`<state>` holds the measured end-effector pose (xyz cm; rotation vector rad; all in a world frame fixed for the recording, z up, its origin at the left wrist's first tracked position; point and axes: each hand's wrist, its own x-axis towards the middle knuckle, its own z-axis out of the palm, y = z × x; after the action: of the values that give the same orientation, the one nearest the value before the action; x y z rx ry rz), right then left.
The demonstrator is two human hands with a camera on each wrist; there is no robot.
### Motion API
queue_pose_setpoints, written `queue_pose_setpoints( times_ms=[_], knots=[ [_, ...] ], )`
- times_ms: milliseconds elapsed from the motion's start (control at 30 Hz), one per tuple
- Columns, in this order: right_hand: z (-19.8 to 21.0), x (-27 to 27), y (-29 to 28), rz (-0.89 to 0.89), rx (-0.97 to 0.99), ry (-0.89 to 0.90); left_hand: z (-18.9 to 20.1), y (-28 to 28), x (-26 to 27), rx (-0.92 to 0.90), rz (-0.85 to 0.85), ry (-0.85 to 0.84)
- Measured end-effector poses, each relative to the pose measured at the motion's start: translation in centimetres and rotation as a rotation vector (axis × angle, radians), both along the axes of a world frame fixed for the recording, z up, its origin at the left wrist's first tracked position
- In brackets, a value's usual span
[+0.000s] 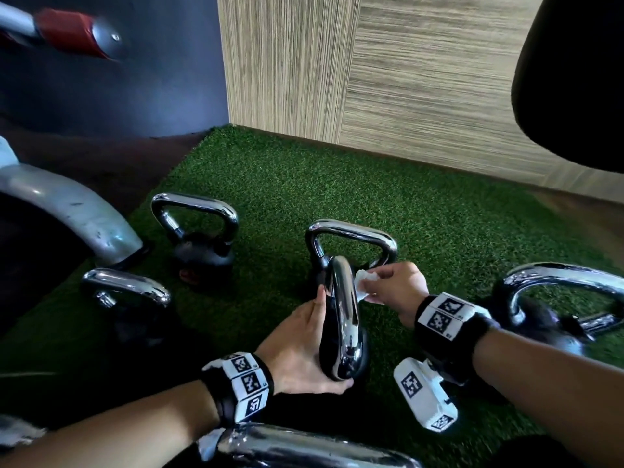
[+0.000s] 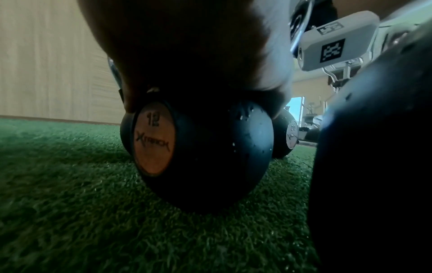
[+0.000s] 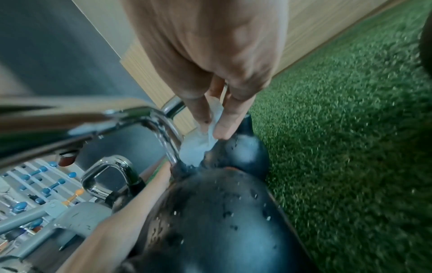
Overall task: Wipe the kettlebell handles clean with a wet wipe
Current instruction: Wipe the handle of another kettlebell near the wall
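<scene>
Right under the head camera a shiny chrome handle (image 1: 304, 447) of one more kettlebell pokes in at the bottom edge, with both forearms reaching out over it.

Past it, in the middle of the green turf (image 1: 422, 204), sits the kettlebell being cleaned (image 1: 341, 332). Its handle (image 1: 342, 298) is seen edge-on from above, so it looks like a thin silver loop. The left hand (image 1: 297, 352) is on the ball's left side, fingers lying up along the black ball and the thumb tucked under the near end — it steadies it. The left wrist view shows the ball (image 2: 201, 153) resting on the grass, with a round "12" label.

The right hand (image 1: 395, 282) pinches a small white wet wipe (image 1: 363, 285) between thumb and fingertips and presses it to the right side of the handle, high up. In the right wrist view the wipe (image 3: 198, 146) touches the chrome where it bends down to the ball, and drops of water dot the black ball.

More kettlebells stand around — one just behind (image 1: 351, 244), one farther back on the left (image 1: 199, 231), one at the left (image 1: 125, 288), one at the right (image 1: 557, 298). A grey metal leg (image 1: 67, 211) curves in at the left. A wood-look wall (image 1: 422, 79) closes the back, and each wrist wears a black band with square black-and-white tags.
</scene>
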<state>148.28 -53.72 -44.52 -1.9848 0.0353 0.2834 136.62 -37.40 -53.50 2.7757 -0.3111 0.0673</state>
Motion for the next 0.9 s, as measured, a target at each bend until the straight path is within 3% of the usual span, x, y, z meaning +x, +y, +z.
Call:
queue_pose_setpoints(
  times_ms=[200, 333, 500, 633, 800, 900],
  knots=[
    [-2.2, -1.3, 2.6, -0.105, 0.167, 0.051, -1.2, 0.6, 0.6, -0.130, 0.000, -0.143],
    [-3.0, -2.0, 2.6, -0.087, 0.110, -0.036, 0.4, 1.3, 0.5, -0.235, -0.009, -0.067],
    [-2.4, -2.1, 2.2, -0.030, 0.065, -0.012, 1.7, 2.1, 0.7, -0.283, -0.038, -0.013],
    [-1.4, 0.1, 2.7, 0.016, 0.111, 0.164, 1.1, 2.7, 1.3, -0.268, -0.051, 0.006],
    [-1.0, 0.9, 3.4, -0.132, 0.282, 0.142, 0.9, 3.4, 1.9, -0.276, -0.065, 0.015],
    [-0.9, 0.2, 3.7, -0.112, 0.304, 0.187, 1.0, 3.4, 2.1, -0.284, -0.068, 0.029]
  ],
)
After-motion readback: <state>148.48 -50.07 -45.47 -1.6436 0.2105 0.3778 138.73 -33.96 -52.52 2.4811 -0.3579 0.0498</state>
